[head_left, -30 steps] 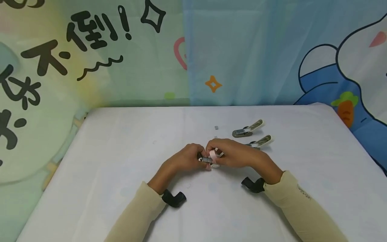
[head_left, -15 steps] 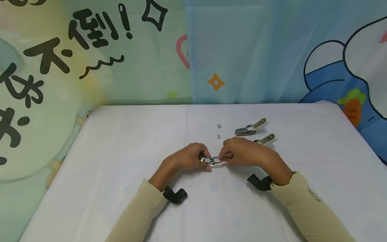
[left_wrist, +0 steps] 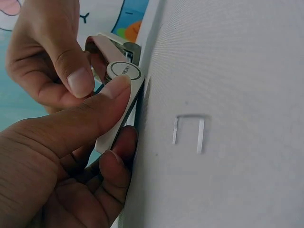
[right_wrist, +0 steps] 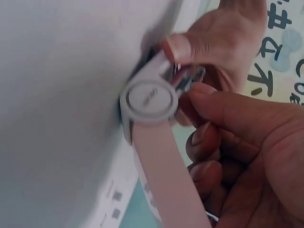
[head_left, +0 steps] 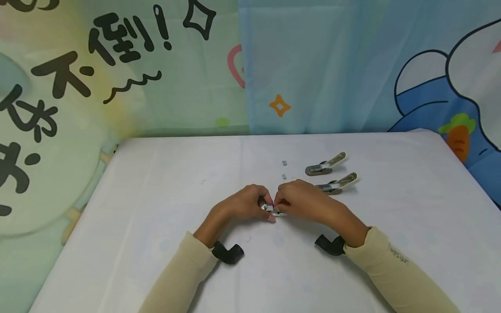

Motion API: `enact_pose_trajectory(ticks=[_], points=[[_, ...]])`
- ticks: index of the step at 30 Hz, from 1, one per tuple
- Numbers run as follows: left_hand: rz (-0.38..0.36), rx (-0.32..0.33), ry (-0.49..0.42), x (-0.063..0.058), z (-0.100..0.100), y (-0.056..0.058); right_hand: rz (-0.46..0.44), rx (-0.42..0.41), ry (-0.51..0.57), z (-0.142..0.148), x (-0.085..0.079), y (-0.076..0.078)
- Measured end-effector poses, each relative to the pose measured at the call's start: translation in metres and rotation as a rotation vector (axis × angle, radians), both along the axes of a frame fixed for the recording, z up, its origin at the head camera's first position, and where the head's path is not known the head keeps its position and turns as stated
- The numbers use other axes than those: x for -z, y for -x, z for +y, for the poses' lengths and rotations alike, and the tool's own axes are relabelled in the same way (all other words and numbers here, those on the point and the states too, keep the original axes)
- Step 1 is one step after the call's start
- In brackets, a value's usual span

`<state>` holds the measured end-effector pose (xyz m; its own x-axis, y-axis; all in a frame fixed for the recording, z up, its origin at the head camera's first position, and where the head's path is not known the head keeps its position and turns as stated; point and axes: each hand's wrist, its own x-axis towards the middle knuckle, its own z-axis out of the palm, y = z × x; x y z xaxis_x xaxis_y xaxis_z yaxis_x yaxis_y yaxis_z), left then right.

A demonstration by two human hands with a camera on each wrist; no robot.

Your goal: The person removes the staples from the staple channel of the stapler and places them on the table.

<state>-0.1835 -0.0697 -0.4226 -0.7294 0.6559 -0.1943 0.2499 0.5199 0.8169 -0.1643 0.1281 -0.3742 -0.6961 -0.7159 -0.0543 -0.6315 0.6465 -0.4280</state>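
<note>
My left hand (head_left: 250, 203) holds a small white and pink stapler (left_wrist: 124, 99) by its white body, close above the table. In the left wrist view the left thumb lies along its side beside a round hub. A pink lever arm (right_wrist: 164, 171) swings away from the hub, exposing the metal part (right_wrist: 192, 78). My right hand (head_left: 303, 200) is at the stapler, its thumb and finger pinching at that metal part. Whether a staple strip is between those fingertips is hidden.
Two more staplers, a farther one (head_left: 325, 165) and a nearer one (head_left: 337, 184), lie beyond the right hand. Two short staple strips, one (head_left: 284, 163) behind the other (head_left: 284, 176), lie on the white table (head_left: 156, 182). A loose staple (left_wrist: 191, 116) lies near the left hand.
My right hand was at the stapler's pink lever, moved right along the stapler, and is now back left at its metal part. The left hand has kept its grip almost in place.
</note>
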Motion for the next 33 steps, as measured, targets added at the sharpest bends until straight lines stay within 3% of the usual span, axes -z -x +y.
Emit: enact_pose_trajectory(ticks=[12,28,33], points=[[0.002,0.001,-0.006,-0.001,0.000,0.000,-0.125,0.250,0.053,-0.011,0.002,-0.013],[-0.009,-0.006,-0.010,-0.003,-0.001,-0.002,0.135,0.118,0.118,-0.013,0.005,-0.015],[-0.007,-0.002,-0.017,-0.002,-0.002,-0.001,0.167,0.095,0.107,-0.013,0.004,-0.015]])
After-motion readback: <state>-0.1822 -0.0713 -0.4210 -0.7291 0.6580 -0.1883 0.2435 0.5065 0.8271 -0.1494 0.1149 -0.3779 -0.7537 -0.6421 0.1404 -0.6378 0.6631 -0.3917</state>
